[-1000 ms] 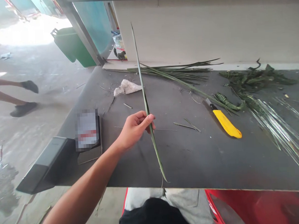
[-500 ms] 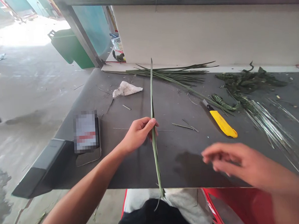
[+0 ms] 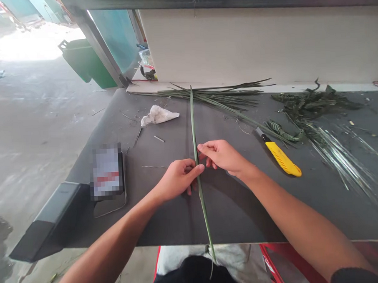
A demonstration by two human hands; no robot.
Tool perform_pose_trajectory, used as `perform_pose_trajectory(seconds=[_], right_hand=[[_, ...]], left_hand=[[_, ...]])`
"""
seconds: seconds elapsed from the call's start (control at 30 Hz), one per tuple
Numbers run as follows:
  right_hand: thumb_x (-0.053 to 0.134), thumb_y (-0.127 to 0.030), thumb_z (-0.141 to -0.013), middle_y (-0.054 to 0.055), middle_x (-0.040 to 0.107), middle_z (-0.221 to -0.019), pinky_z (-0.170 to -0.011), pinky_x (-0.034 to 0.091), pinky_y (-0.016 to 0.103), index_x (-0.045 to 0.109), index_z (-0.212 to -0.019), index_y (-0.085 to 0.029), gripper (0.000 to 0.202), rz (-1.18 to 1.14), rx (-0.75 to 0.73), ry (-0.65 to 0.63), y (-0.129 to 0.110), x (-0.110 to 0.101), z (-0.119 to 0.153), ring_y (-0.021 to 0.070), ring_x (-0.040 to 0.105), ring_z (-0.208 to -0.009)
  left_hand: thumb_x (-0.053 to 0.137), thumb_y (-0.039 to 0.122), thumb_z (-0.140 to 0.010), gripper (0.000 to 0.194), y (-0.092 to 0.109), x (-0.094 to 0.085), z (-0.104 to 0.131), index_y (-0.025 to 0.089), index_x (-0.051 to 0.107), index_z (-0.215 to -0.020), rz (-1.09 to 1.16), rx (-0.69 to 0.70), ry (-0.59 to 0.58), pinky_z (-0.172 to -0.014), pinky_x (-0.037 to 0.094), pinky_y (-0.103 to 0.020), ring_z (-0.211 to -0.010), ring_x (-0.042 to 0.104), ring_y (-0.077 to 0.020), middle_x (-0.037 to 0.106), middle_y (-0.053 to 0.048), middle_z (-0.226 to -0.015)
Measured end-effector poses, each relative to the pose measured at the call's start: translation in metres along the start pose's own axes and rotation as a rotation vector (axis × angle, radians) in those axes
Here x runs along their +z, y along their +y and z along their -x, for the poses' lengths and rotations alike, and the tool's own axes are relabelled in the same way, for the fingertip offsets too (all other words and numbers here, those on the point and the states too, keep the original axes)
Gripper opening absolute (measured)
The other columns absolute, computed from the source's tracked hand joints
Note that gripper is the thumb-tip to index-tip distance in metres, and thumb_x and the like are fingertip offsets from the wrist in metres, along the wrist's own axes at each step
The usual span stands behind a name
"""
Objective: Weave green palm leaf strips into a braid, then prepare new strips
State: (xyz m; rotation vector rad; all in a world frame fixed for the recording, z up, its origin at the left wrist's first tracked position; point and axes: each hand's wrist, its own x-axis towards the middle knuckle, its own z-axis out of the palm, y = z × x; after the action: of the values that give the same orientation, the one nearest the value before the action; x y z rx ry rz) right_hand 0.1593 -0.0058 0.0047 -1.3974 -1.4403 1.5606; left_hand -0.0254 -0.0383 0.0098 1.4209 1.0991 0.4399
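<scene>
A long, narrow green leaf strip (image 3: 193, 124) runs upright through the picture, from the middle of the table down past its front edge to my lap. My left hand (image 3: 181, 177) is closed on it, the thumb lying across the strip. Just above, my right hand (image 3: 221, 156) has its thumb and fingers pinched together at the strip's right edge; its curled lower fingers are partly hidden. Behind the hands lies a thin, pale stick (image 3: 154, 166), crosswise on the table.
A yellow utility knife (image 3: 283, 158) lies at right, blade out. Several leaf strips (image 3: 227, 97) rest at the back, with dark woven leaf pieces (image 3: 315, 102) and clear thin rods (image 3: 336, 154) farther right. Crumpled white tissue (image 3: 159, 115) and a phone (image 3: 110, 205) are at left.
My right hand has come in from the right over the table and now meets the leaf strip. My left hand, still gripping the strip, has shifted slightly toward me.
</scene>
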Motion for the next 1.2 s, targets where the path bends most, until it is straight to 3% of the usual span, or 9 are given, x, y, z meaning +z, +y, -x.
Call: perform_pose_trajectory(seconds=[0.13, 0.43, 0.53, 0.7, 0.77, 0.87, 0.97, 1.07, 1.2], right_hand=[[0.067, -0.045, -0.089, -0.001, 0.06, -0.061, -0.047, 0.038, 0.022, 0.066, -0.077, -0.016, 0.031, 0.064, -0.038, -0.011, 0.001, 0.005, 0.003, 0.0099, 0.053, -0.053], [0.064, -0.033, -0.087, 0.002, 0.067, -0.073, -0.057, 0.044, 0.026, 0.066, -0.085, -0.015, 0.018, 0.096, -0.068, -0.041, 0.003, -0.005, 0.014, 0.0108, 0.053, -0.057], [0.063, -0.03, -0.089, 0.003, 0.072, -0.078, -0.064, 0.047, 0.027, 0.065, -0.085, -0.016, 0.014, 0.194, -0.071, -0.097, 0.006, -0.018, 0.029, 0.0129, 0.06, -0.066], [0.06, -0.029, -0.092, 0.002, 0.075, -0.084, -0.075, 0.05, 0.028, 0.064, -0.089, -0.019, 0.011, 0.323, 0.017, -0.206, 0.013, -0.039, 0.065, 0.0154, 0.068, -0.079], [0.058, -0.03, -0.093, 0.001, 0.074, -0.083, -0.072, 0.049, 0.028, 0.066, -0.089, -0.02, 0.013, 0.448, 0.023, -0.193, 0.014, -0.043, 0.078, 0.0156, 0.067, -0.076], [0.056, -0.029, -0.094, 0.001, 0.073, -0.081, -0.067, 0.048, 0.029, 0.069, -0.093, -0.021, 0.015, 0.658, -0.029, -0.164, 0.013, -0.046, 0.086, 0.0161, 0.064, -0.071], [0.054, -0.026, -0.095, 0.005, 0.075, -0.098, -0.081, 0.051, 0.034, 0.071, -0.102, -0.021, 0.019, 0.846, -0.205, -0.06, 0.013, -0.056, 0.077, 0.0205, 0.068, -0.089], [0.053, -0.026, -0.096, 0.009, 0.073, -0.114, -0.096, 0.049, 0.04, 0.071, -0.109, -0.019, 0.023, 1.01, -0.373, 0.181, 0.012, -0.082, 0.048, 0.026, 0.066, -0.109], [0.056, -0.023, -0.093, 0.014, 0.074, -0.115, -0.094, 0.05, 0.042, 0.072, -0.112, -0.013, 0.027, 1.142, -0.287, 0.551, 0.009, -0.129, -0.005, 0.0296, 0.067, -0.106]], left_hand=[[0.054, 0.048, -0.096, 0.038, 0.001, 0.004, 0.003, 0.018, 0.05, -0.074, -0.097, -0.025, -0.008, -0.036, 0.036, -0.016, -0.037, 0.052, -0.0081, 0.061, 0.002, -0.053], [0.049, 0.047, -0.098, 0.035, -0.001, 0.003, 0.003, 0.018, 0.059, -0.082, -0.155, 0.041, -0.003, -0.037, 0.046, -0.02, -0.047, 0.06, -0.011, 0.069, -0.003, -0.073], [0.05, 0.041, -0.099, 0.032, -0.002, 0.001, 0.003, 0.017, 0.061, -0.082, -0.259, 0.142, 0.087, -0.043, 0.045, -0.019, -0.048, 0.06, -0.0099, 0.067, -0.001, -0.067], [0.055, 0.029, -0.098, 0.016, -0.004, -0.003, 0.006, 0.018, 0.067, -0.093, -0.559, 0.517, 0.348, -0.057, 0.045, -0.02, -0.055, 0.06, -0.0087, 0.07, 0.002, -0.07], [0.057, 0.028, -0.098, 0.014, -0.005, -0.005, 0.006, 0.019, 0.067, -0.096, -0.619, 0.567, 0.396, -0.059, 0.045, -0.021, -0.06, 0.062, -0.0095, 0.072, 0.002, -0.074], [0.058, 0.029, -0.097, 0.013, -0.007, -0.006, 0.004, 0.02, 0.067, -0.097, -0.67, 0.521, 0.417, -0.06, 0.046, -0.021, -0.062, 0.064, -0.0103, 0.073, 0.002, -0.078], [0.057, 0.029, -0.098, 0.013, -0.009, -0.006, 0.002, 0.021, 0.067, -0.098, -0.701, 0.456, 0.398, -0.061, 0.046, -0.022, -0.063, 0.064, -0.0109, 0.075, 0.002, -0.08], [0.055, 0.031, -0.098, 0.015, -0.011, -0.006, 0.001, 0.021, 0.067, -0.098, -0.71, 0.424, 0.368, -0.062, 0.046, -0.022, -0.064, 0.064, -0.0115, 0.075, 0.001, -0.081], [0.053, 0.032, -0.099, 0.018, -0.012, -0.007, 0.0, 0.021, 0.067, -0.097, -0.722, 0.396, 0.335, -0.063, 0.046, -0.023, -0.064, 0.064, -0.0121, 0.075, 0.001, -0.082]])
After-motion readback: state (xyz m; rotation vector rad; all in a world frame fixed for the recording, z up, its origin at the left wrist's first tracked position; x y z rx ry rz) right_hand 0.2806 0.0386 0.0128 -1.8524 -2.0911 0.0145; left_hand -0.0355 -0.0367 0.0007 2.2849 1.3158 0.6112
